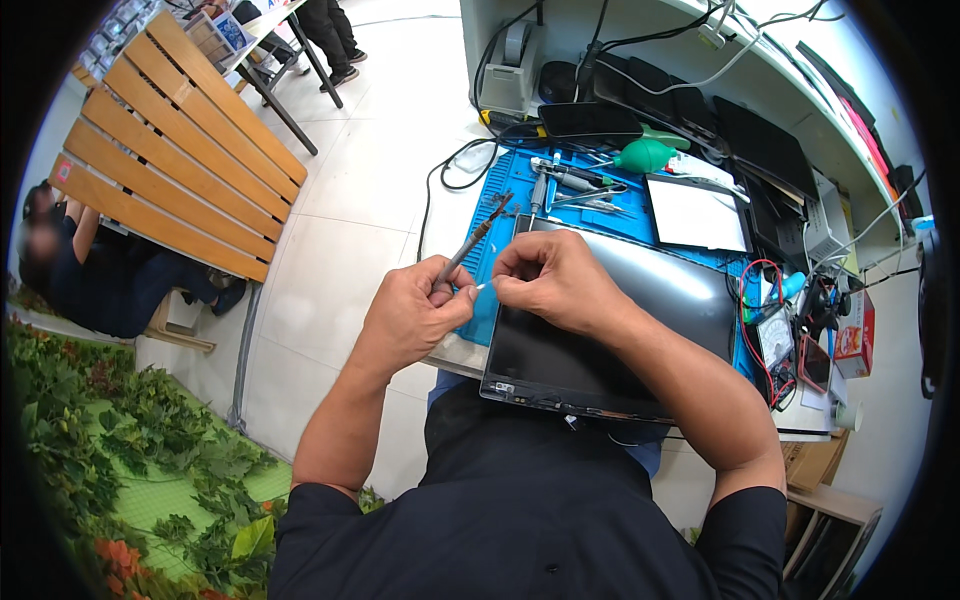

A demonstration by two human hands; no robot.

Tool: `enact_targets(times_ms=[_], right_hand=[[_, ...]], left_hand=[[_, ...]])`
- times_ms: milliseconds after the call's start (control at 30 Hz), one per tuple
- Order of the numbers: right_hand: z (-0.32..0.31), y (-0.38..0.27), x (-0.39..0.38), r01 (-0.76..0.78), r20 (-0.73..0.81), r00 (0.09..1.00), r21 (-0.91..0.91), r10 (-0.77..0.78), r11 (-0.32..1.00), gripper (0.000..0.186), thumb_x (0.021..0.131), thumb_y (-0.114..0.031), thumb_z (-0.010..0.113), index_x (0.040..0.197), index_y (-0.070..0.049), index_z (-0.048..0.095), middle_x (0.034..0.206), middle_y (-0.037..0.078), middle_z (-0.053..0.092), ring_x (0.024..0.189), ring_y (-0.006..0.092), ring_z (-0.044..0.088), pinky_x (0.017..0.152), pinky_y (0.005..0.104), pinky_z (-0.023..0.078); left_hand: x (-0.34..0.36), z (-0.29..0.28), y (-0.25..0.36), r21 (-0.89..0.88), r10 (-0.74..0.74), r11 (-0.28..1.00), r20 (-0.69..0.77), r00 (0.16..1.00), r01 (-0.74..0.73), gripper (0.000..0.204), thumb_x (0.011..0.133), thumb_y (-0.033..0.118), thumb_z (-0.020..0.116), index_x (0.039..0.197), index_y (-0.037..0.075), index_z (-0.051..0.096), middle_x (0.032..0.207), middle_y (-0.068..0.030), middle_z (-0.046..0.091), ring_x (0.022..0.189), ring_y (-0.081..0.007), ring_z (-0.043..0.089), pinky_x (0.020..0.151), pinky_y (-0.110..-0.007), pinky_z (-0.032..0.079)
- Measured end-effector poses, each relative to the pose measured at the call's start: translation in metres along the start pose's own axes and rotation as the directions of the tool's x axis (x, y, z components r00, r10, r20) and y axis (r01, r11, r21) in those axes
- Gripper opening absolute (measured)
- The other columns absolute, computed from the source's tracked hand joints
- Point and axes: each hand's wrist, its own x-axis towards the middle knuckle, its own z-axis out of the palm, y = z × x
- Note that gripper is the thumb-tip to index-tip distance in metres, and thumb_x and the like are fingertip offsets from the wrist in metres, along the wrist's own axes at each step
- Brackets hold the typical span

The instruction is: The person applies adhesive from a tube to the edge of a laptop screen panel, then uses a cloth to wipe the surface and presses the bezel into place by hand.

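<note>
My left hand is closed around a slim grey-handled tool. Its brown, worn-looking end points up and away from me; I cannot tell its exact kind. A tiny white piece shows between the fingertips of both hands. My right hand is closed in a pinch at that spot, its thumb and forefinger pressed together; what lies inside the pinch is mostly hidden. Below my right hand and forearm, a dark laptop screen lies face up, its near edge with exposed small parts overhanging the bench edge toward my lap.
Tweezers and other hand tools lie on a blue work mat. Beyond are a green air blower, a white panel and a tape dispenser. Red cables and a phone lie at right. A slatted wooden table stands left, a person beside it.
</note>
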Motion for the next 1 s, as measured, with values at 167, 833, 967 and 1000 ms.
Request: enact_targets(times_ms=[167, 833, 967, 1000], right_hand=[[0.003, -0.002, -0.002, -0.020, 0.006, 1.000, 0.059, 0.020, 0.998, 0.022, 0.087, -0.017, 0.080, 0.092, 0.004, 0.082, 0.076, 0.008, 0.075, 0.071, 0.0130, 0.068, 0.071, 0.0309, 0.056], [0.009, -0.001, -0.001, 0.117, -0.091, 0.987, -0.153, -0.132, 0.981, 0.019, 0.087, -0.013, 0.079, 0.093, 0.005, 0.081, 0.079, 0.015, 0.076, 0.071, 0.0193, 0.072, 0.069, 0.0343, 0.057], [-0.008, 0.007, 0.004, 0.067, -0.134, 0.987, -0.142, -0.086, 0.988, 0.017, 0.092, -0.011, 0.081, 0.098, 0.005, 0.083, 0.082, 0.007, 0.076, 0.073, 0.0109, 0.067, 0.068, 0.0297, 0.054], [-0.008, 0.007, 0.004, 0.077, -0.122, 0.988, -0.135, -0.094, 0.988, 0.017, 0.093, -0.012, 0.082, 0.099, 0.005, 0.083, 0.082, 0.007, 0.077, 0.074, 0.0103, 0.068, 0.068, 0.0292, 0.054]], left_hand=[[0.003, 0.002, -0.001, -0.025, 0.009, 1.000, -0.006, 1.000, -0.009, 0.012, 0.104, 0.010, 0.080, 0.102, -0.001, 0.073, 0.068, 0.0121, 0.044, 0.062, 0.0001, 0.037, 0.056, -0.023, 0.030], [0.006, 0.014, -0.012, -0.005, 0.075, 0.997, -0.045, 0.996, -0.076, 0.012, 0.101, 0.008, 0.074, 0.094, 0.001, 0.069, 0.072, 0.0106, 0.049, 0.064, 0.0000, 0.038, 0.057, -0.023, 0.032], [0.005, 0.005, -0.012, 0.036, 0.010, 0.999, -0.081, 0.997, -0.008, 0.010, 0.099, 0.008, 0.075, 0.094, 0.000, 0.072, 0.070, 0.0104, 0.049, 0.063, -0.0005, 0.040, 0.057, -0.024, 0.034], [0.006, 0.004, -0.007, 0.087, -0.004, 0.996, -0.082, 0.997, 0.011, 0.010, 0.099, 0.008, 0.076, 0.096, -0.001, 0.074, 0.069, 0.0104, 0.049, 0.063, -0.0006, 0.040, 0.057, -0.024, 0.034]])
